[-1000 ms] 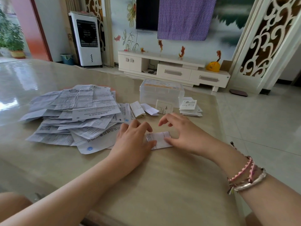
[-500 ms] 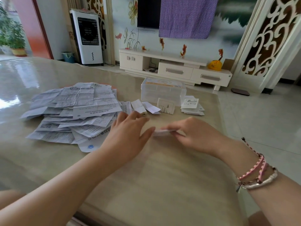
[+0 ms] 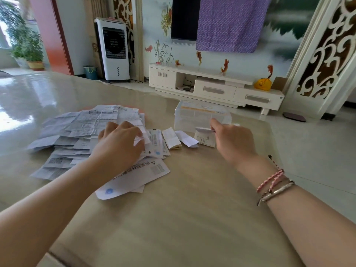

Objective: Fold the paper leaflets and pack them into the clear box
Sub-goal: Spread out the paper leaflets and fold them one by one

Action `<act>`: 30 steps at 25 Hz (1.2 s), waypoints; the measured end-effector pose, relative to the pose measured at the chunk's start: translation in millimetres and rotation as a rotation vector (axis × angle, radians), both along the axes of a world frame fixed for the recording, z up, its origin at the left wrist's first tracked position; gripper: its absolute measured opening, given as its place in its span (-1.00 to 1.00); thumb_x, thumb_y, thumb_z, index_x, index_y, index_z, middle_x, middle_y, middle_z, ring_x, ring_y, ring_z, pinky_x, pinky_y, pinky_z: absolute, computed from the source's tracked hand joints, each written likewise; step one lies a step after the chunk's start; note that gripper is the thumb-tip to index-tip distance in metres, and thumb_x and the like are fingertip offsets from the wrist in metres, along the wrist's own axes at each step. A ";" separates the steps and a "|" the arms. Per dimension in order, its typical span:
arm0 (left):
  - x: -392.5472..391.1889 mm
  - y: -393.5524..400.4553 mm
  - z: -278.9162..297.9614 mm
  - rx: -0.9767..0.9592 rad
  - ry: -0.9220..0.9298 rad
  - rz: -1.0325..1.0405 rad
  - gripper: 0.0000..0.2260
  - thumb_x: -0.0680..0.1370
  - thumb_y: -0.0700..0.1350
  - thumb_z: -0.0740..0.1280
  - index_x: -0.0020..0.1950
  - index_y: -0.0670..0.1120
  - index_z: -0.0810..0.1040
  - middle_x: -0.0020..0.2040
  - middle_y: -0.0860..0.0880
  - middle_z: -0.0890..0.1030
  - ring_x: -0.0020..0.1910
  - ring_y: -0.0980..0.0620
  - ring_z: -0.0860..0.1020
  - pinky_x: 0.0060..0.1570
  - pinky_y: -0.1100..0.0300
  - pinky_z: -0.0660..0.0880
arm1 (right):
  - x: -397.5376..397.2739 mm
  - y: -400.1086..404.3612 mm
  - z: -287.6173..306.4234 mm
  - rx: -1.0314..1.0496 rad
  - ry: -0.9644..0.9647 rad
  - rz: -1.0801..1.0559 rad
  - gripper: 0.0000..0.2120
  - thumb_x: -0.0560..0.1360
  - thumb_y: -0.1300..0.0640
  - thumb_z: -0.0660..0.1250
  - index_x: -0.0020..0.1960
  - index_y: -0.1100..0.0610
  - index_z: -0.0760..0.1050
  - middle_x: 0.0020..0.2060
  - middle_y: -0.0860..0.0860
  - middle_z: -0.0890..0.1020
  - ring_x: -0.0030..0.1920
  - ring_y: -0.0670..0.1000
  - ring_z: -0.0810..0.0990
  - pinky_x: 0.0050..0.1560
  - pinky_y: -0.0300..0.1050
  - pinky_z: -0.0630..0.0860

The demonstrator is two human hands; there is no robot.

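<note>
One clear box point(image 3: 202, 118) stands on the table point(image 3: 192, 218) toward its far edge, its lid closed; what it holds cannot be made out through the plastic. Just in front of it the right hand point(image 3: 234, 140) pinches a small folded leaflet point(image 3: 204, 129) between thumb and fingers, held slightly above another folded leaflet with print point(image 3: 205, 140) that leans near the box wall. Two more folded pieces point(image 3: 171, 138) lie on the table to the left of that one, close together. The left hand point(image 3: 119, 143) rests on the near right part of a loose pile of unfolded leaflets point(image 3: 82, 132), its fingers curled over the sheets and its fingertips catching the edge of one paper point(image 3: 143, 137). A larger sheet with blue marks point(image 3: 134, 176) sticks out from under the left wrist toward the near side of the table. Bracelets point(image 3: 273, 184) circle the right wrist.
</note>
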State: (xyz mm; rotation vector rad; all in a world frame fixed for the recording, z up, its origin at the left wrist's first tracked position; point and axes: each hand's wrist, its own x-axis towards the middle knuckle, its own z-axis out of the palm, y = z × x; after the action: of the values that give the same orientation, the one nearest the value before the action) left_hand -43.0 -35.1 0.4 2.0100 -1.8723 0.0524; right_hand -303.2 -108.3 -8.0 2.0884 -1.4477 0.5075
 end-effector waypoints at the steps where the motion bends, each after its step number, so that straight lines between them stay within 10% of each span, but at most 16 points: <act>1: 4.1 -2.3 -3.6 -0.001 -0.017 0.014 -0.68 0.60 0.07 0.18 0.33 0.06 0.46 0.40 0.07 0.36 0.39 -0.10 0.18 0.35 -0.05 0.16 | 0.8 -5.0 -3.6 0.035 0.011 0.007 -0.78 0.36 0.38 0.36 -0.10 0.11 0.45 -0.50 0.04 0.52 -0.54 0.10 0.37 -0.50 -0.27 0.08; 7: 16.2 -7.2 -10.9 0.040 -0.053 0.039 -0.57 0.59 0.15 0.15 0.43 0.05 0.33 0.46 0.04 0.30 0.43 -0.14 0.22 0.42 -0.06 0.13 | -7.3 -14.0 -14.4 0.436 -0.177 0.027 -0.76 0.58 0.13 0.18 0.18 0.01 0.55 0.05 0.07 0.64 0.08 0.17 0.56 -0.01 0.01 0.50; 14: 16.3 1.8 -9.1 0.052 -0.037 0.040 -0.48 0.58 0.22 0.13 0.50 0.07 0.20 0.53 0.04 0.19 0.48 -0.12 0.18 0.46 -0.05 0.07 | -5.5 -1.4 -16.0 0.467 -0.171 0.056 -0.53 0.60 0.11 0.11 0.50 0.12 0.23 0.47 0.02 0.30 0.45 0.04 0.23 0.44 -0.01 0.19; 19: 28.1 10.1 -9.5 0.043 -0.029 0.060 -0.47 0.57 0.24 0.12 0.49 0.06 0.22 0.51 0.03 0.23 0.46 -0.12 0.22 0.44 -0.06 0.11 | 11.3 33.4 4.0 0.232 -0.340 0.215 -0.58 0.52 0.29 0.18 0.37 0.17 0.43 0.36 0.06 0.44 0.37 0.05 0.34 0.41 -0.06 0.22; 30: 75.6 9.2 -20.5 0.252 -0.053 0.202 -0.51 0.59 0.27 0.04 0.51 0.25 0.11 0.53 -0.12 0.21 0.51 -0.15 0.12 0.46 -0.10 -0.02 | 65.3 58.7 -10.8 0.498 -0.335 0.466 -0.66 0.56 0.20 0.21 0.33 0.07 0.47 0.41 -0.03 0.38 0.46 -0.10 0.20 0.31 -0.42 0.00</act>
State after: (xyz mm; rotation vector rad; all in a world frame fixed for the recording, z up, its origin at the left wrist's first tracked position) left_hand 32.6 -25.9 -20.0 2.3847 -1.7753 -0.0791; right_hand -238.0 -49.5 -18.8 2.8818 -1.3557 0.7645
